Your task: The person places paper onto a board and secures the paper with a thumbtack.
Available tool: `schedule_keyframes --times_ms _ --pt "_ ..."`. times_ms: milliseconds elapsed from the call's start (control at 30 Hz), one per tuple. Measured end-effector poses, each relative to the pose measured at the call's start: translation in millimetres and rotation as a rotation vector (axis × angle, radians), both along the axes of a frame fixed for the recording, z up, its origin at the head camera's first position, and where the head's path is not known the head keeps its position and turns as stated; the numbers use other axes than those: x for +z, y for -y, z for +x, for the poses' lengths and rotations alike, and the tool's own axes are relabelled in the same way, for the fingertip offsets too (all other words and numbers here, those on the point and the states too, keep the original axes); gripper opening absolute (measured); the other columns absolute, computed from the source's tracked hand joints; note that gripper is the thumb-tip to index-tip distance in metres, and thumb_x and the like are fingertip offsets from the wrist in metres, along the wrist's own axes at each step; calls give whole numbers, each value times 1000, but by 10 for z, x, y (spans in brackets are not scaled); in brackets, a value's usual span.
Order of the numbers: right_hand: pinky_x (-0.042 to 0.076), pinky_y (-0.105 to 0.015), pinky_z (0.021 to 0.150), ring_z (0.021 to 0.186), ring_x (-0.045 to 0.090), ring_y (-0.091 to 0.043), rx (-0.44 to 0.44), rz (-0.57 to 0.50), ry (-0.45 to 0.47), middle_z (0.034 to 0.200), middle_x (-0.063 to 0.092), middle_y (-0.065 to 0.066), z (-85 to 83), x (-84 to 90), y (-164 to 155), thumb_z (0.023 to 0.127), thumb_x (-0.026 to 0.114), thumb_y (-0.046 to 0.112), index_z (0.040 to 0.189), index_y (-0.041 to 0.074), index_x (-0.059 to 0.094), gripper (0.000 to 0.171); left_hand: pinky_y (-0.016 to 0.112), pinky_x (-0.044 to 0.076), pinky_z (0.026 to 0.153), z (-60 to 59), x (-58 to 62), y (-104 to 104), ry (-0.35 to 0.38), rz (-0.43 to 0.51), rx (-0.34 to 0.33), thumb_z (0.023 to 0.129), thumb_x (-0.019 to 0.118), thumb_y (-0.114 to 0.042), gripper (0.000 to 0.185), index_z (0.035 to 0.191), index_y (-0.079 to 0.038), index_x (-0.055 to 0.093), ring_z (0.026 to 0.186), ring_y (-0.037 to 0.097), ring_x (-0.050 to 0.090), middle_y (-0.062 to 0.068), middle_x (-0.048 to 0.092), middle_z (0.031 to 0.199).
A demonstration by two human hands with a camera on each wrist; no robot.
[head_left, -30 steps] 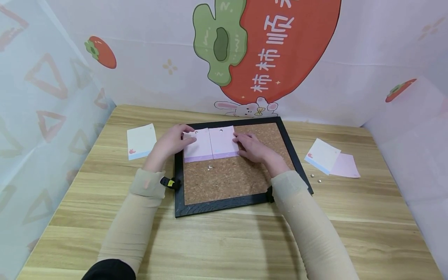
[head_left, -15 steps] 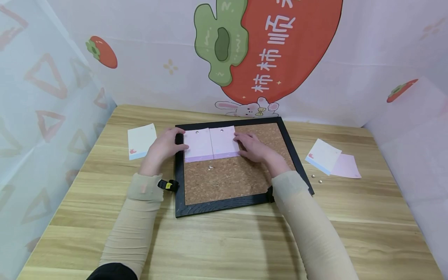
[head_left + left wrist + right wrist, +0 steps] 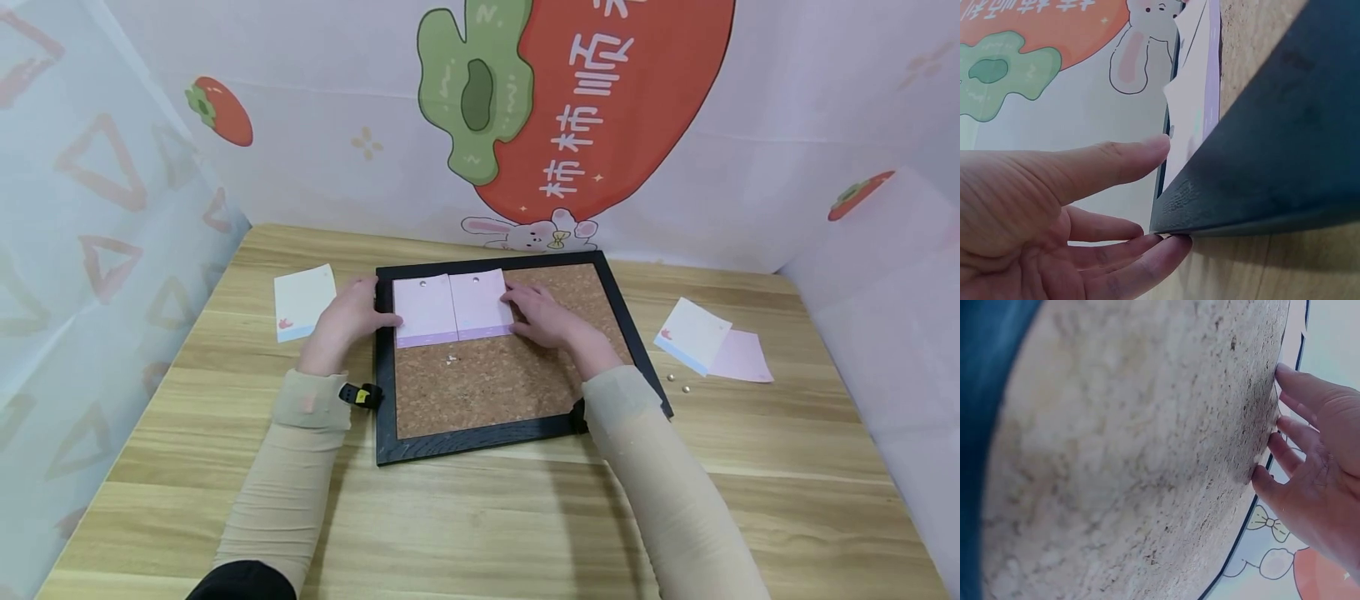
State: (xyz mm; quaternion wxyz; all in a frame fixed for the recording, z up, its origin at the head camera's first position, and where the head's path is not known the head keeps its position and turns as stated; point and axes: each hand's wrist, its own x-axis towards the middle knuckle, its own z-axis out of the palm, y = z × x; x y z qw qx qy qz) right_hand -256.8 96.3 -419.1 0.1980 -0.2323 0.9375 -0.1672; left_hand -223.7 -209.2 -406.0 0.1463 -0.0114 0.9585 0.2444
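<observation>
The left hand (image 3: 347, 321) rests at the left edge of a black-framed cork board (image 3: 491, 379) in the middle of the head view; its fingers (image 3: 1129, 240) are relaxed and nearly straight, with fingertips tucked at the frame's lower edge and the thumb laid along the frame, pinching nothing, seemingly to steady the board. The right hand (image 3: 546, 312) lies flat on the cork just right of centre, fingers (image 3: 1297, 434) straight and slightly spread, their tips touching the right edge of a pink note (image 3: 480, 304), likely pressing it flat. That note sits beside a second pink note (image 3: 424, 311), edges touching, in the board's upper left corner, each held by a small pin near its top. A loose pin (image 3: 450, 359) lies on bare cork just below them. On the wooden table (image 3: 480, 517), a white note (image 3: 303, 302) lies at left, and a white and a pink note (image 3: 712, 343) overlap at right, near two more pins (image 3: 678, 384).
</observation>
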Motion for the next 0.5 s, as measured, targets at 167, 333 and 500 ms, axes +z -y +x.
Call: schedule_keyframes --times_ms 167,333,500 --pt "22 -52 125 155 20 -30 -46 -57 33 166 25 -10 -11 23 -25 99 62 21 151 13 40 56 57 41 111 -5 0 15 4 -9 -2 90 72 -26 76 145 13 38 132 45 49 35 45 146" --pt "26 -50 124 151 30 -29 -69 -109 58 161 36 -11 -12 71 -50 99 63 19 153 12 39 60 56 40 112 -8 6 17 12 -25 -11 90 72 -26 77 146 13 37 134 46 48 35 45 146" --pt "31 -49 122 148 37 -28 -76 -140 99 157 41 -11 -2 134 -105 99 63 20 153 12 37 60 56 39 113 -10 -11 28 8 -29 -13 90 72 -27 78 147 13 36 136 46 46 34 44 147"
